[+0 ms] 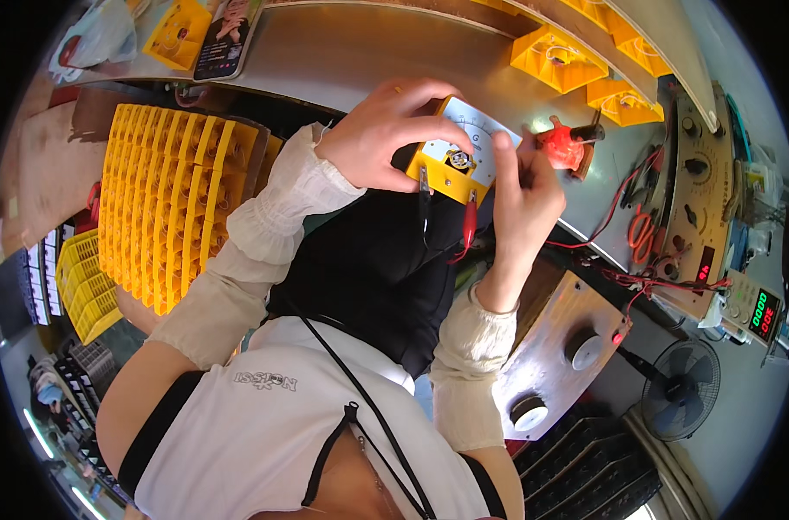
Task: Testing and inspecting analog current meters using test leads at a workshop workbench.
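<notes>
Between my two hands is a small yellow panel meter (447, 178) with a white dial face and an opening that shows its coil. My left hand (394, 130) grips it from the left, thumb and forefinger at its edge and front. My right hand (529, 191) is closed on its right side, with the thumb against the dial face; the other fingers are partly hidden. A black alligator clip (425, 192) and a red alligator clip (470, 221) hang from the meter's lower edge, each with a wire running down.
A tall stack of yellow meter housings (165, 204) stands left. Across the bench (351, 52) are a phone (228, 39), more yellow housings (557, 59) and a red lump-shaped holder (561, 146). Orange-handled scissors (642, 232), red wires and a power supply (752, 305) lie right, above a fan (682, 388).
</notes>
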The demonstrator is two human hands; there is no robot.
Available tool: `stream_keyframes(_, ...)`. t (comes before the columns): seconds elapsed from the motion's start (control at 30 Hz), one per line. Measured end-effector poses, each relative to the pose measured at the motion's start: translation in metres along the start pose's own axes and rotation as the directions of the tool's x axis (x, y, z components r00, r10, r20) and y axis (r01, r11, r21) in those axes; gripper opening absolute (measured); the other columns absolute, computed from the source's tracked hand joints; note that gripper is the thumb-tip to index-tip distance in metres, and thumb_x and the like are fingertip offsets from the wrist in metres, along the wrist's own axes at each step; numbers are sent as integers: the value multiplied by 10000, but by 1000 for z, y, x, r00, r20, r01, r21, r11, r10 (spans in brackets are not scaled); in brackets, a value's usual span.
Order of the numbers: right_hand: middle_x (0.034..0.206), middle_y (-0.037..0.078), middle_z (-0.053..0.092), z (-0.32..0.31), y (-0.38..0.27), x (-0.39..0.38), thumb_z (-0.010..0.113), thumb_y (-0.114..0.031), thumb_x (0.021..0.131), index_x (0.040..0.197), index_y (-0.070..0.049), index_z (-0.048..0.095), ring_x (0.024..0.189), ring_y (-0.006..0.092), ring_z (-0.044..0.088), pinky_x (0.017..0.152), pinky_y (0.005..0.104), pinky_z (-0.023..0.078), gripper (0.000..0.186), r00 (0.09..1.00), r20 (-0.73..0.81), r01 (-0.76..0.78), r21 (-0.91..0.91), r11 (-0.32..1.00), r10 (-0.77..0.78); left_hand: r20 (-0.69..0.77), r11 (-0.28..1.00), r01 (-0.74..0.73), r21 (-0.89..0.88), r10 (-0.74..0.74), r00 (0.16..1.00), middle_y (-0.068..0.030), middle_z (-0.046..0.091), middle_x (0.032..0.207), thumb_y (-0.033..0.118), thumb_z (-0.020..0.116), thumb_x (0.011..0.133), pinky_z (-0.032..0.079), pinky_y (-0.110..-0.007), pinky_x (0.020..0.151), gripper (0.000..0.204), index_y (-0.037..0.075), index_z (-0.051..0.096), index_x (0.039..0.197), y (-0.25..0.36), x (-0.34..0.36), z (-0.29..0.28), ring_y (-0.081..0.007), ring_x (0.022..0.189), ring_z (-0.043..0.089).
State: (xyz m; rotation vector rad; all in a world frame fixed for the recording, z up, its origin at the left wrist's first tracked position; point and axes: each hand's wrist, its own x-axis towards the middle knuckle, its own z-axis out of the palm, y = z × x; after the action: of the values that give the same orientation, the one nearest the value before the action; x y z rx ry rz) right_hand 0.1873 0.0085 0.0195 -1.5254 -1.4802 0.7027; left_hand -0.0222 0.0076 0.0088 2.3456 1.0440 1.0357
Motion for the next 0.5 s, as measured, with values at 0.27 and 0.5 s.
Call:
stream_keyframes(0.27,587,23,577,-17,2,6,701,-162,906,759,9,569,545,62,565,490,212,437,261,951,304,-110,161,981,57,3,998,2,59,-2,1000,-84,510,1208,136,819,537,408,-422,952,605,240,637,1104,1,2,-1,-309,1147,512)
stream_keyframes(0.5,862,96,663,-35,11,-27,431,-166,1044,914,17,552,678,118,636,559,222,486,255,978,159,-182,307,934,138,-74,1000,13,-2,-13,997,-97,505,1167,122,816,543,435,-407,911,588,238,638,1091,-1,-1,0,-326,1100,520)
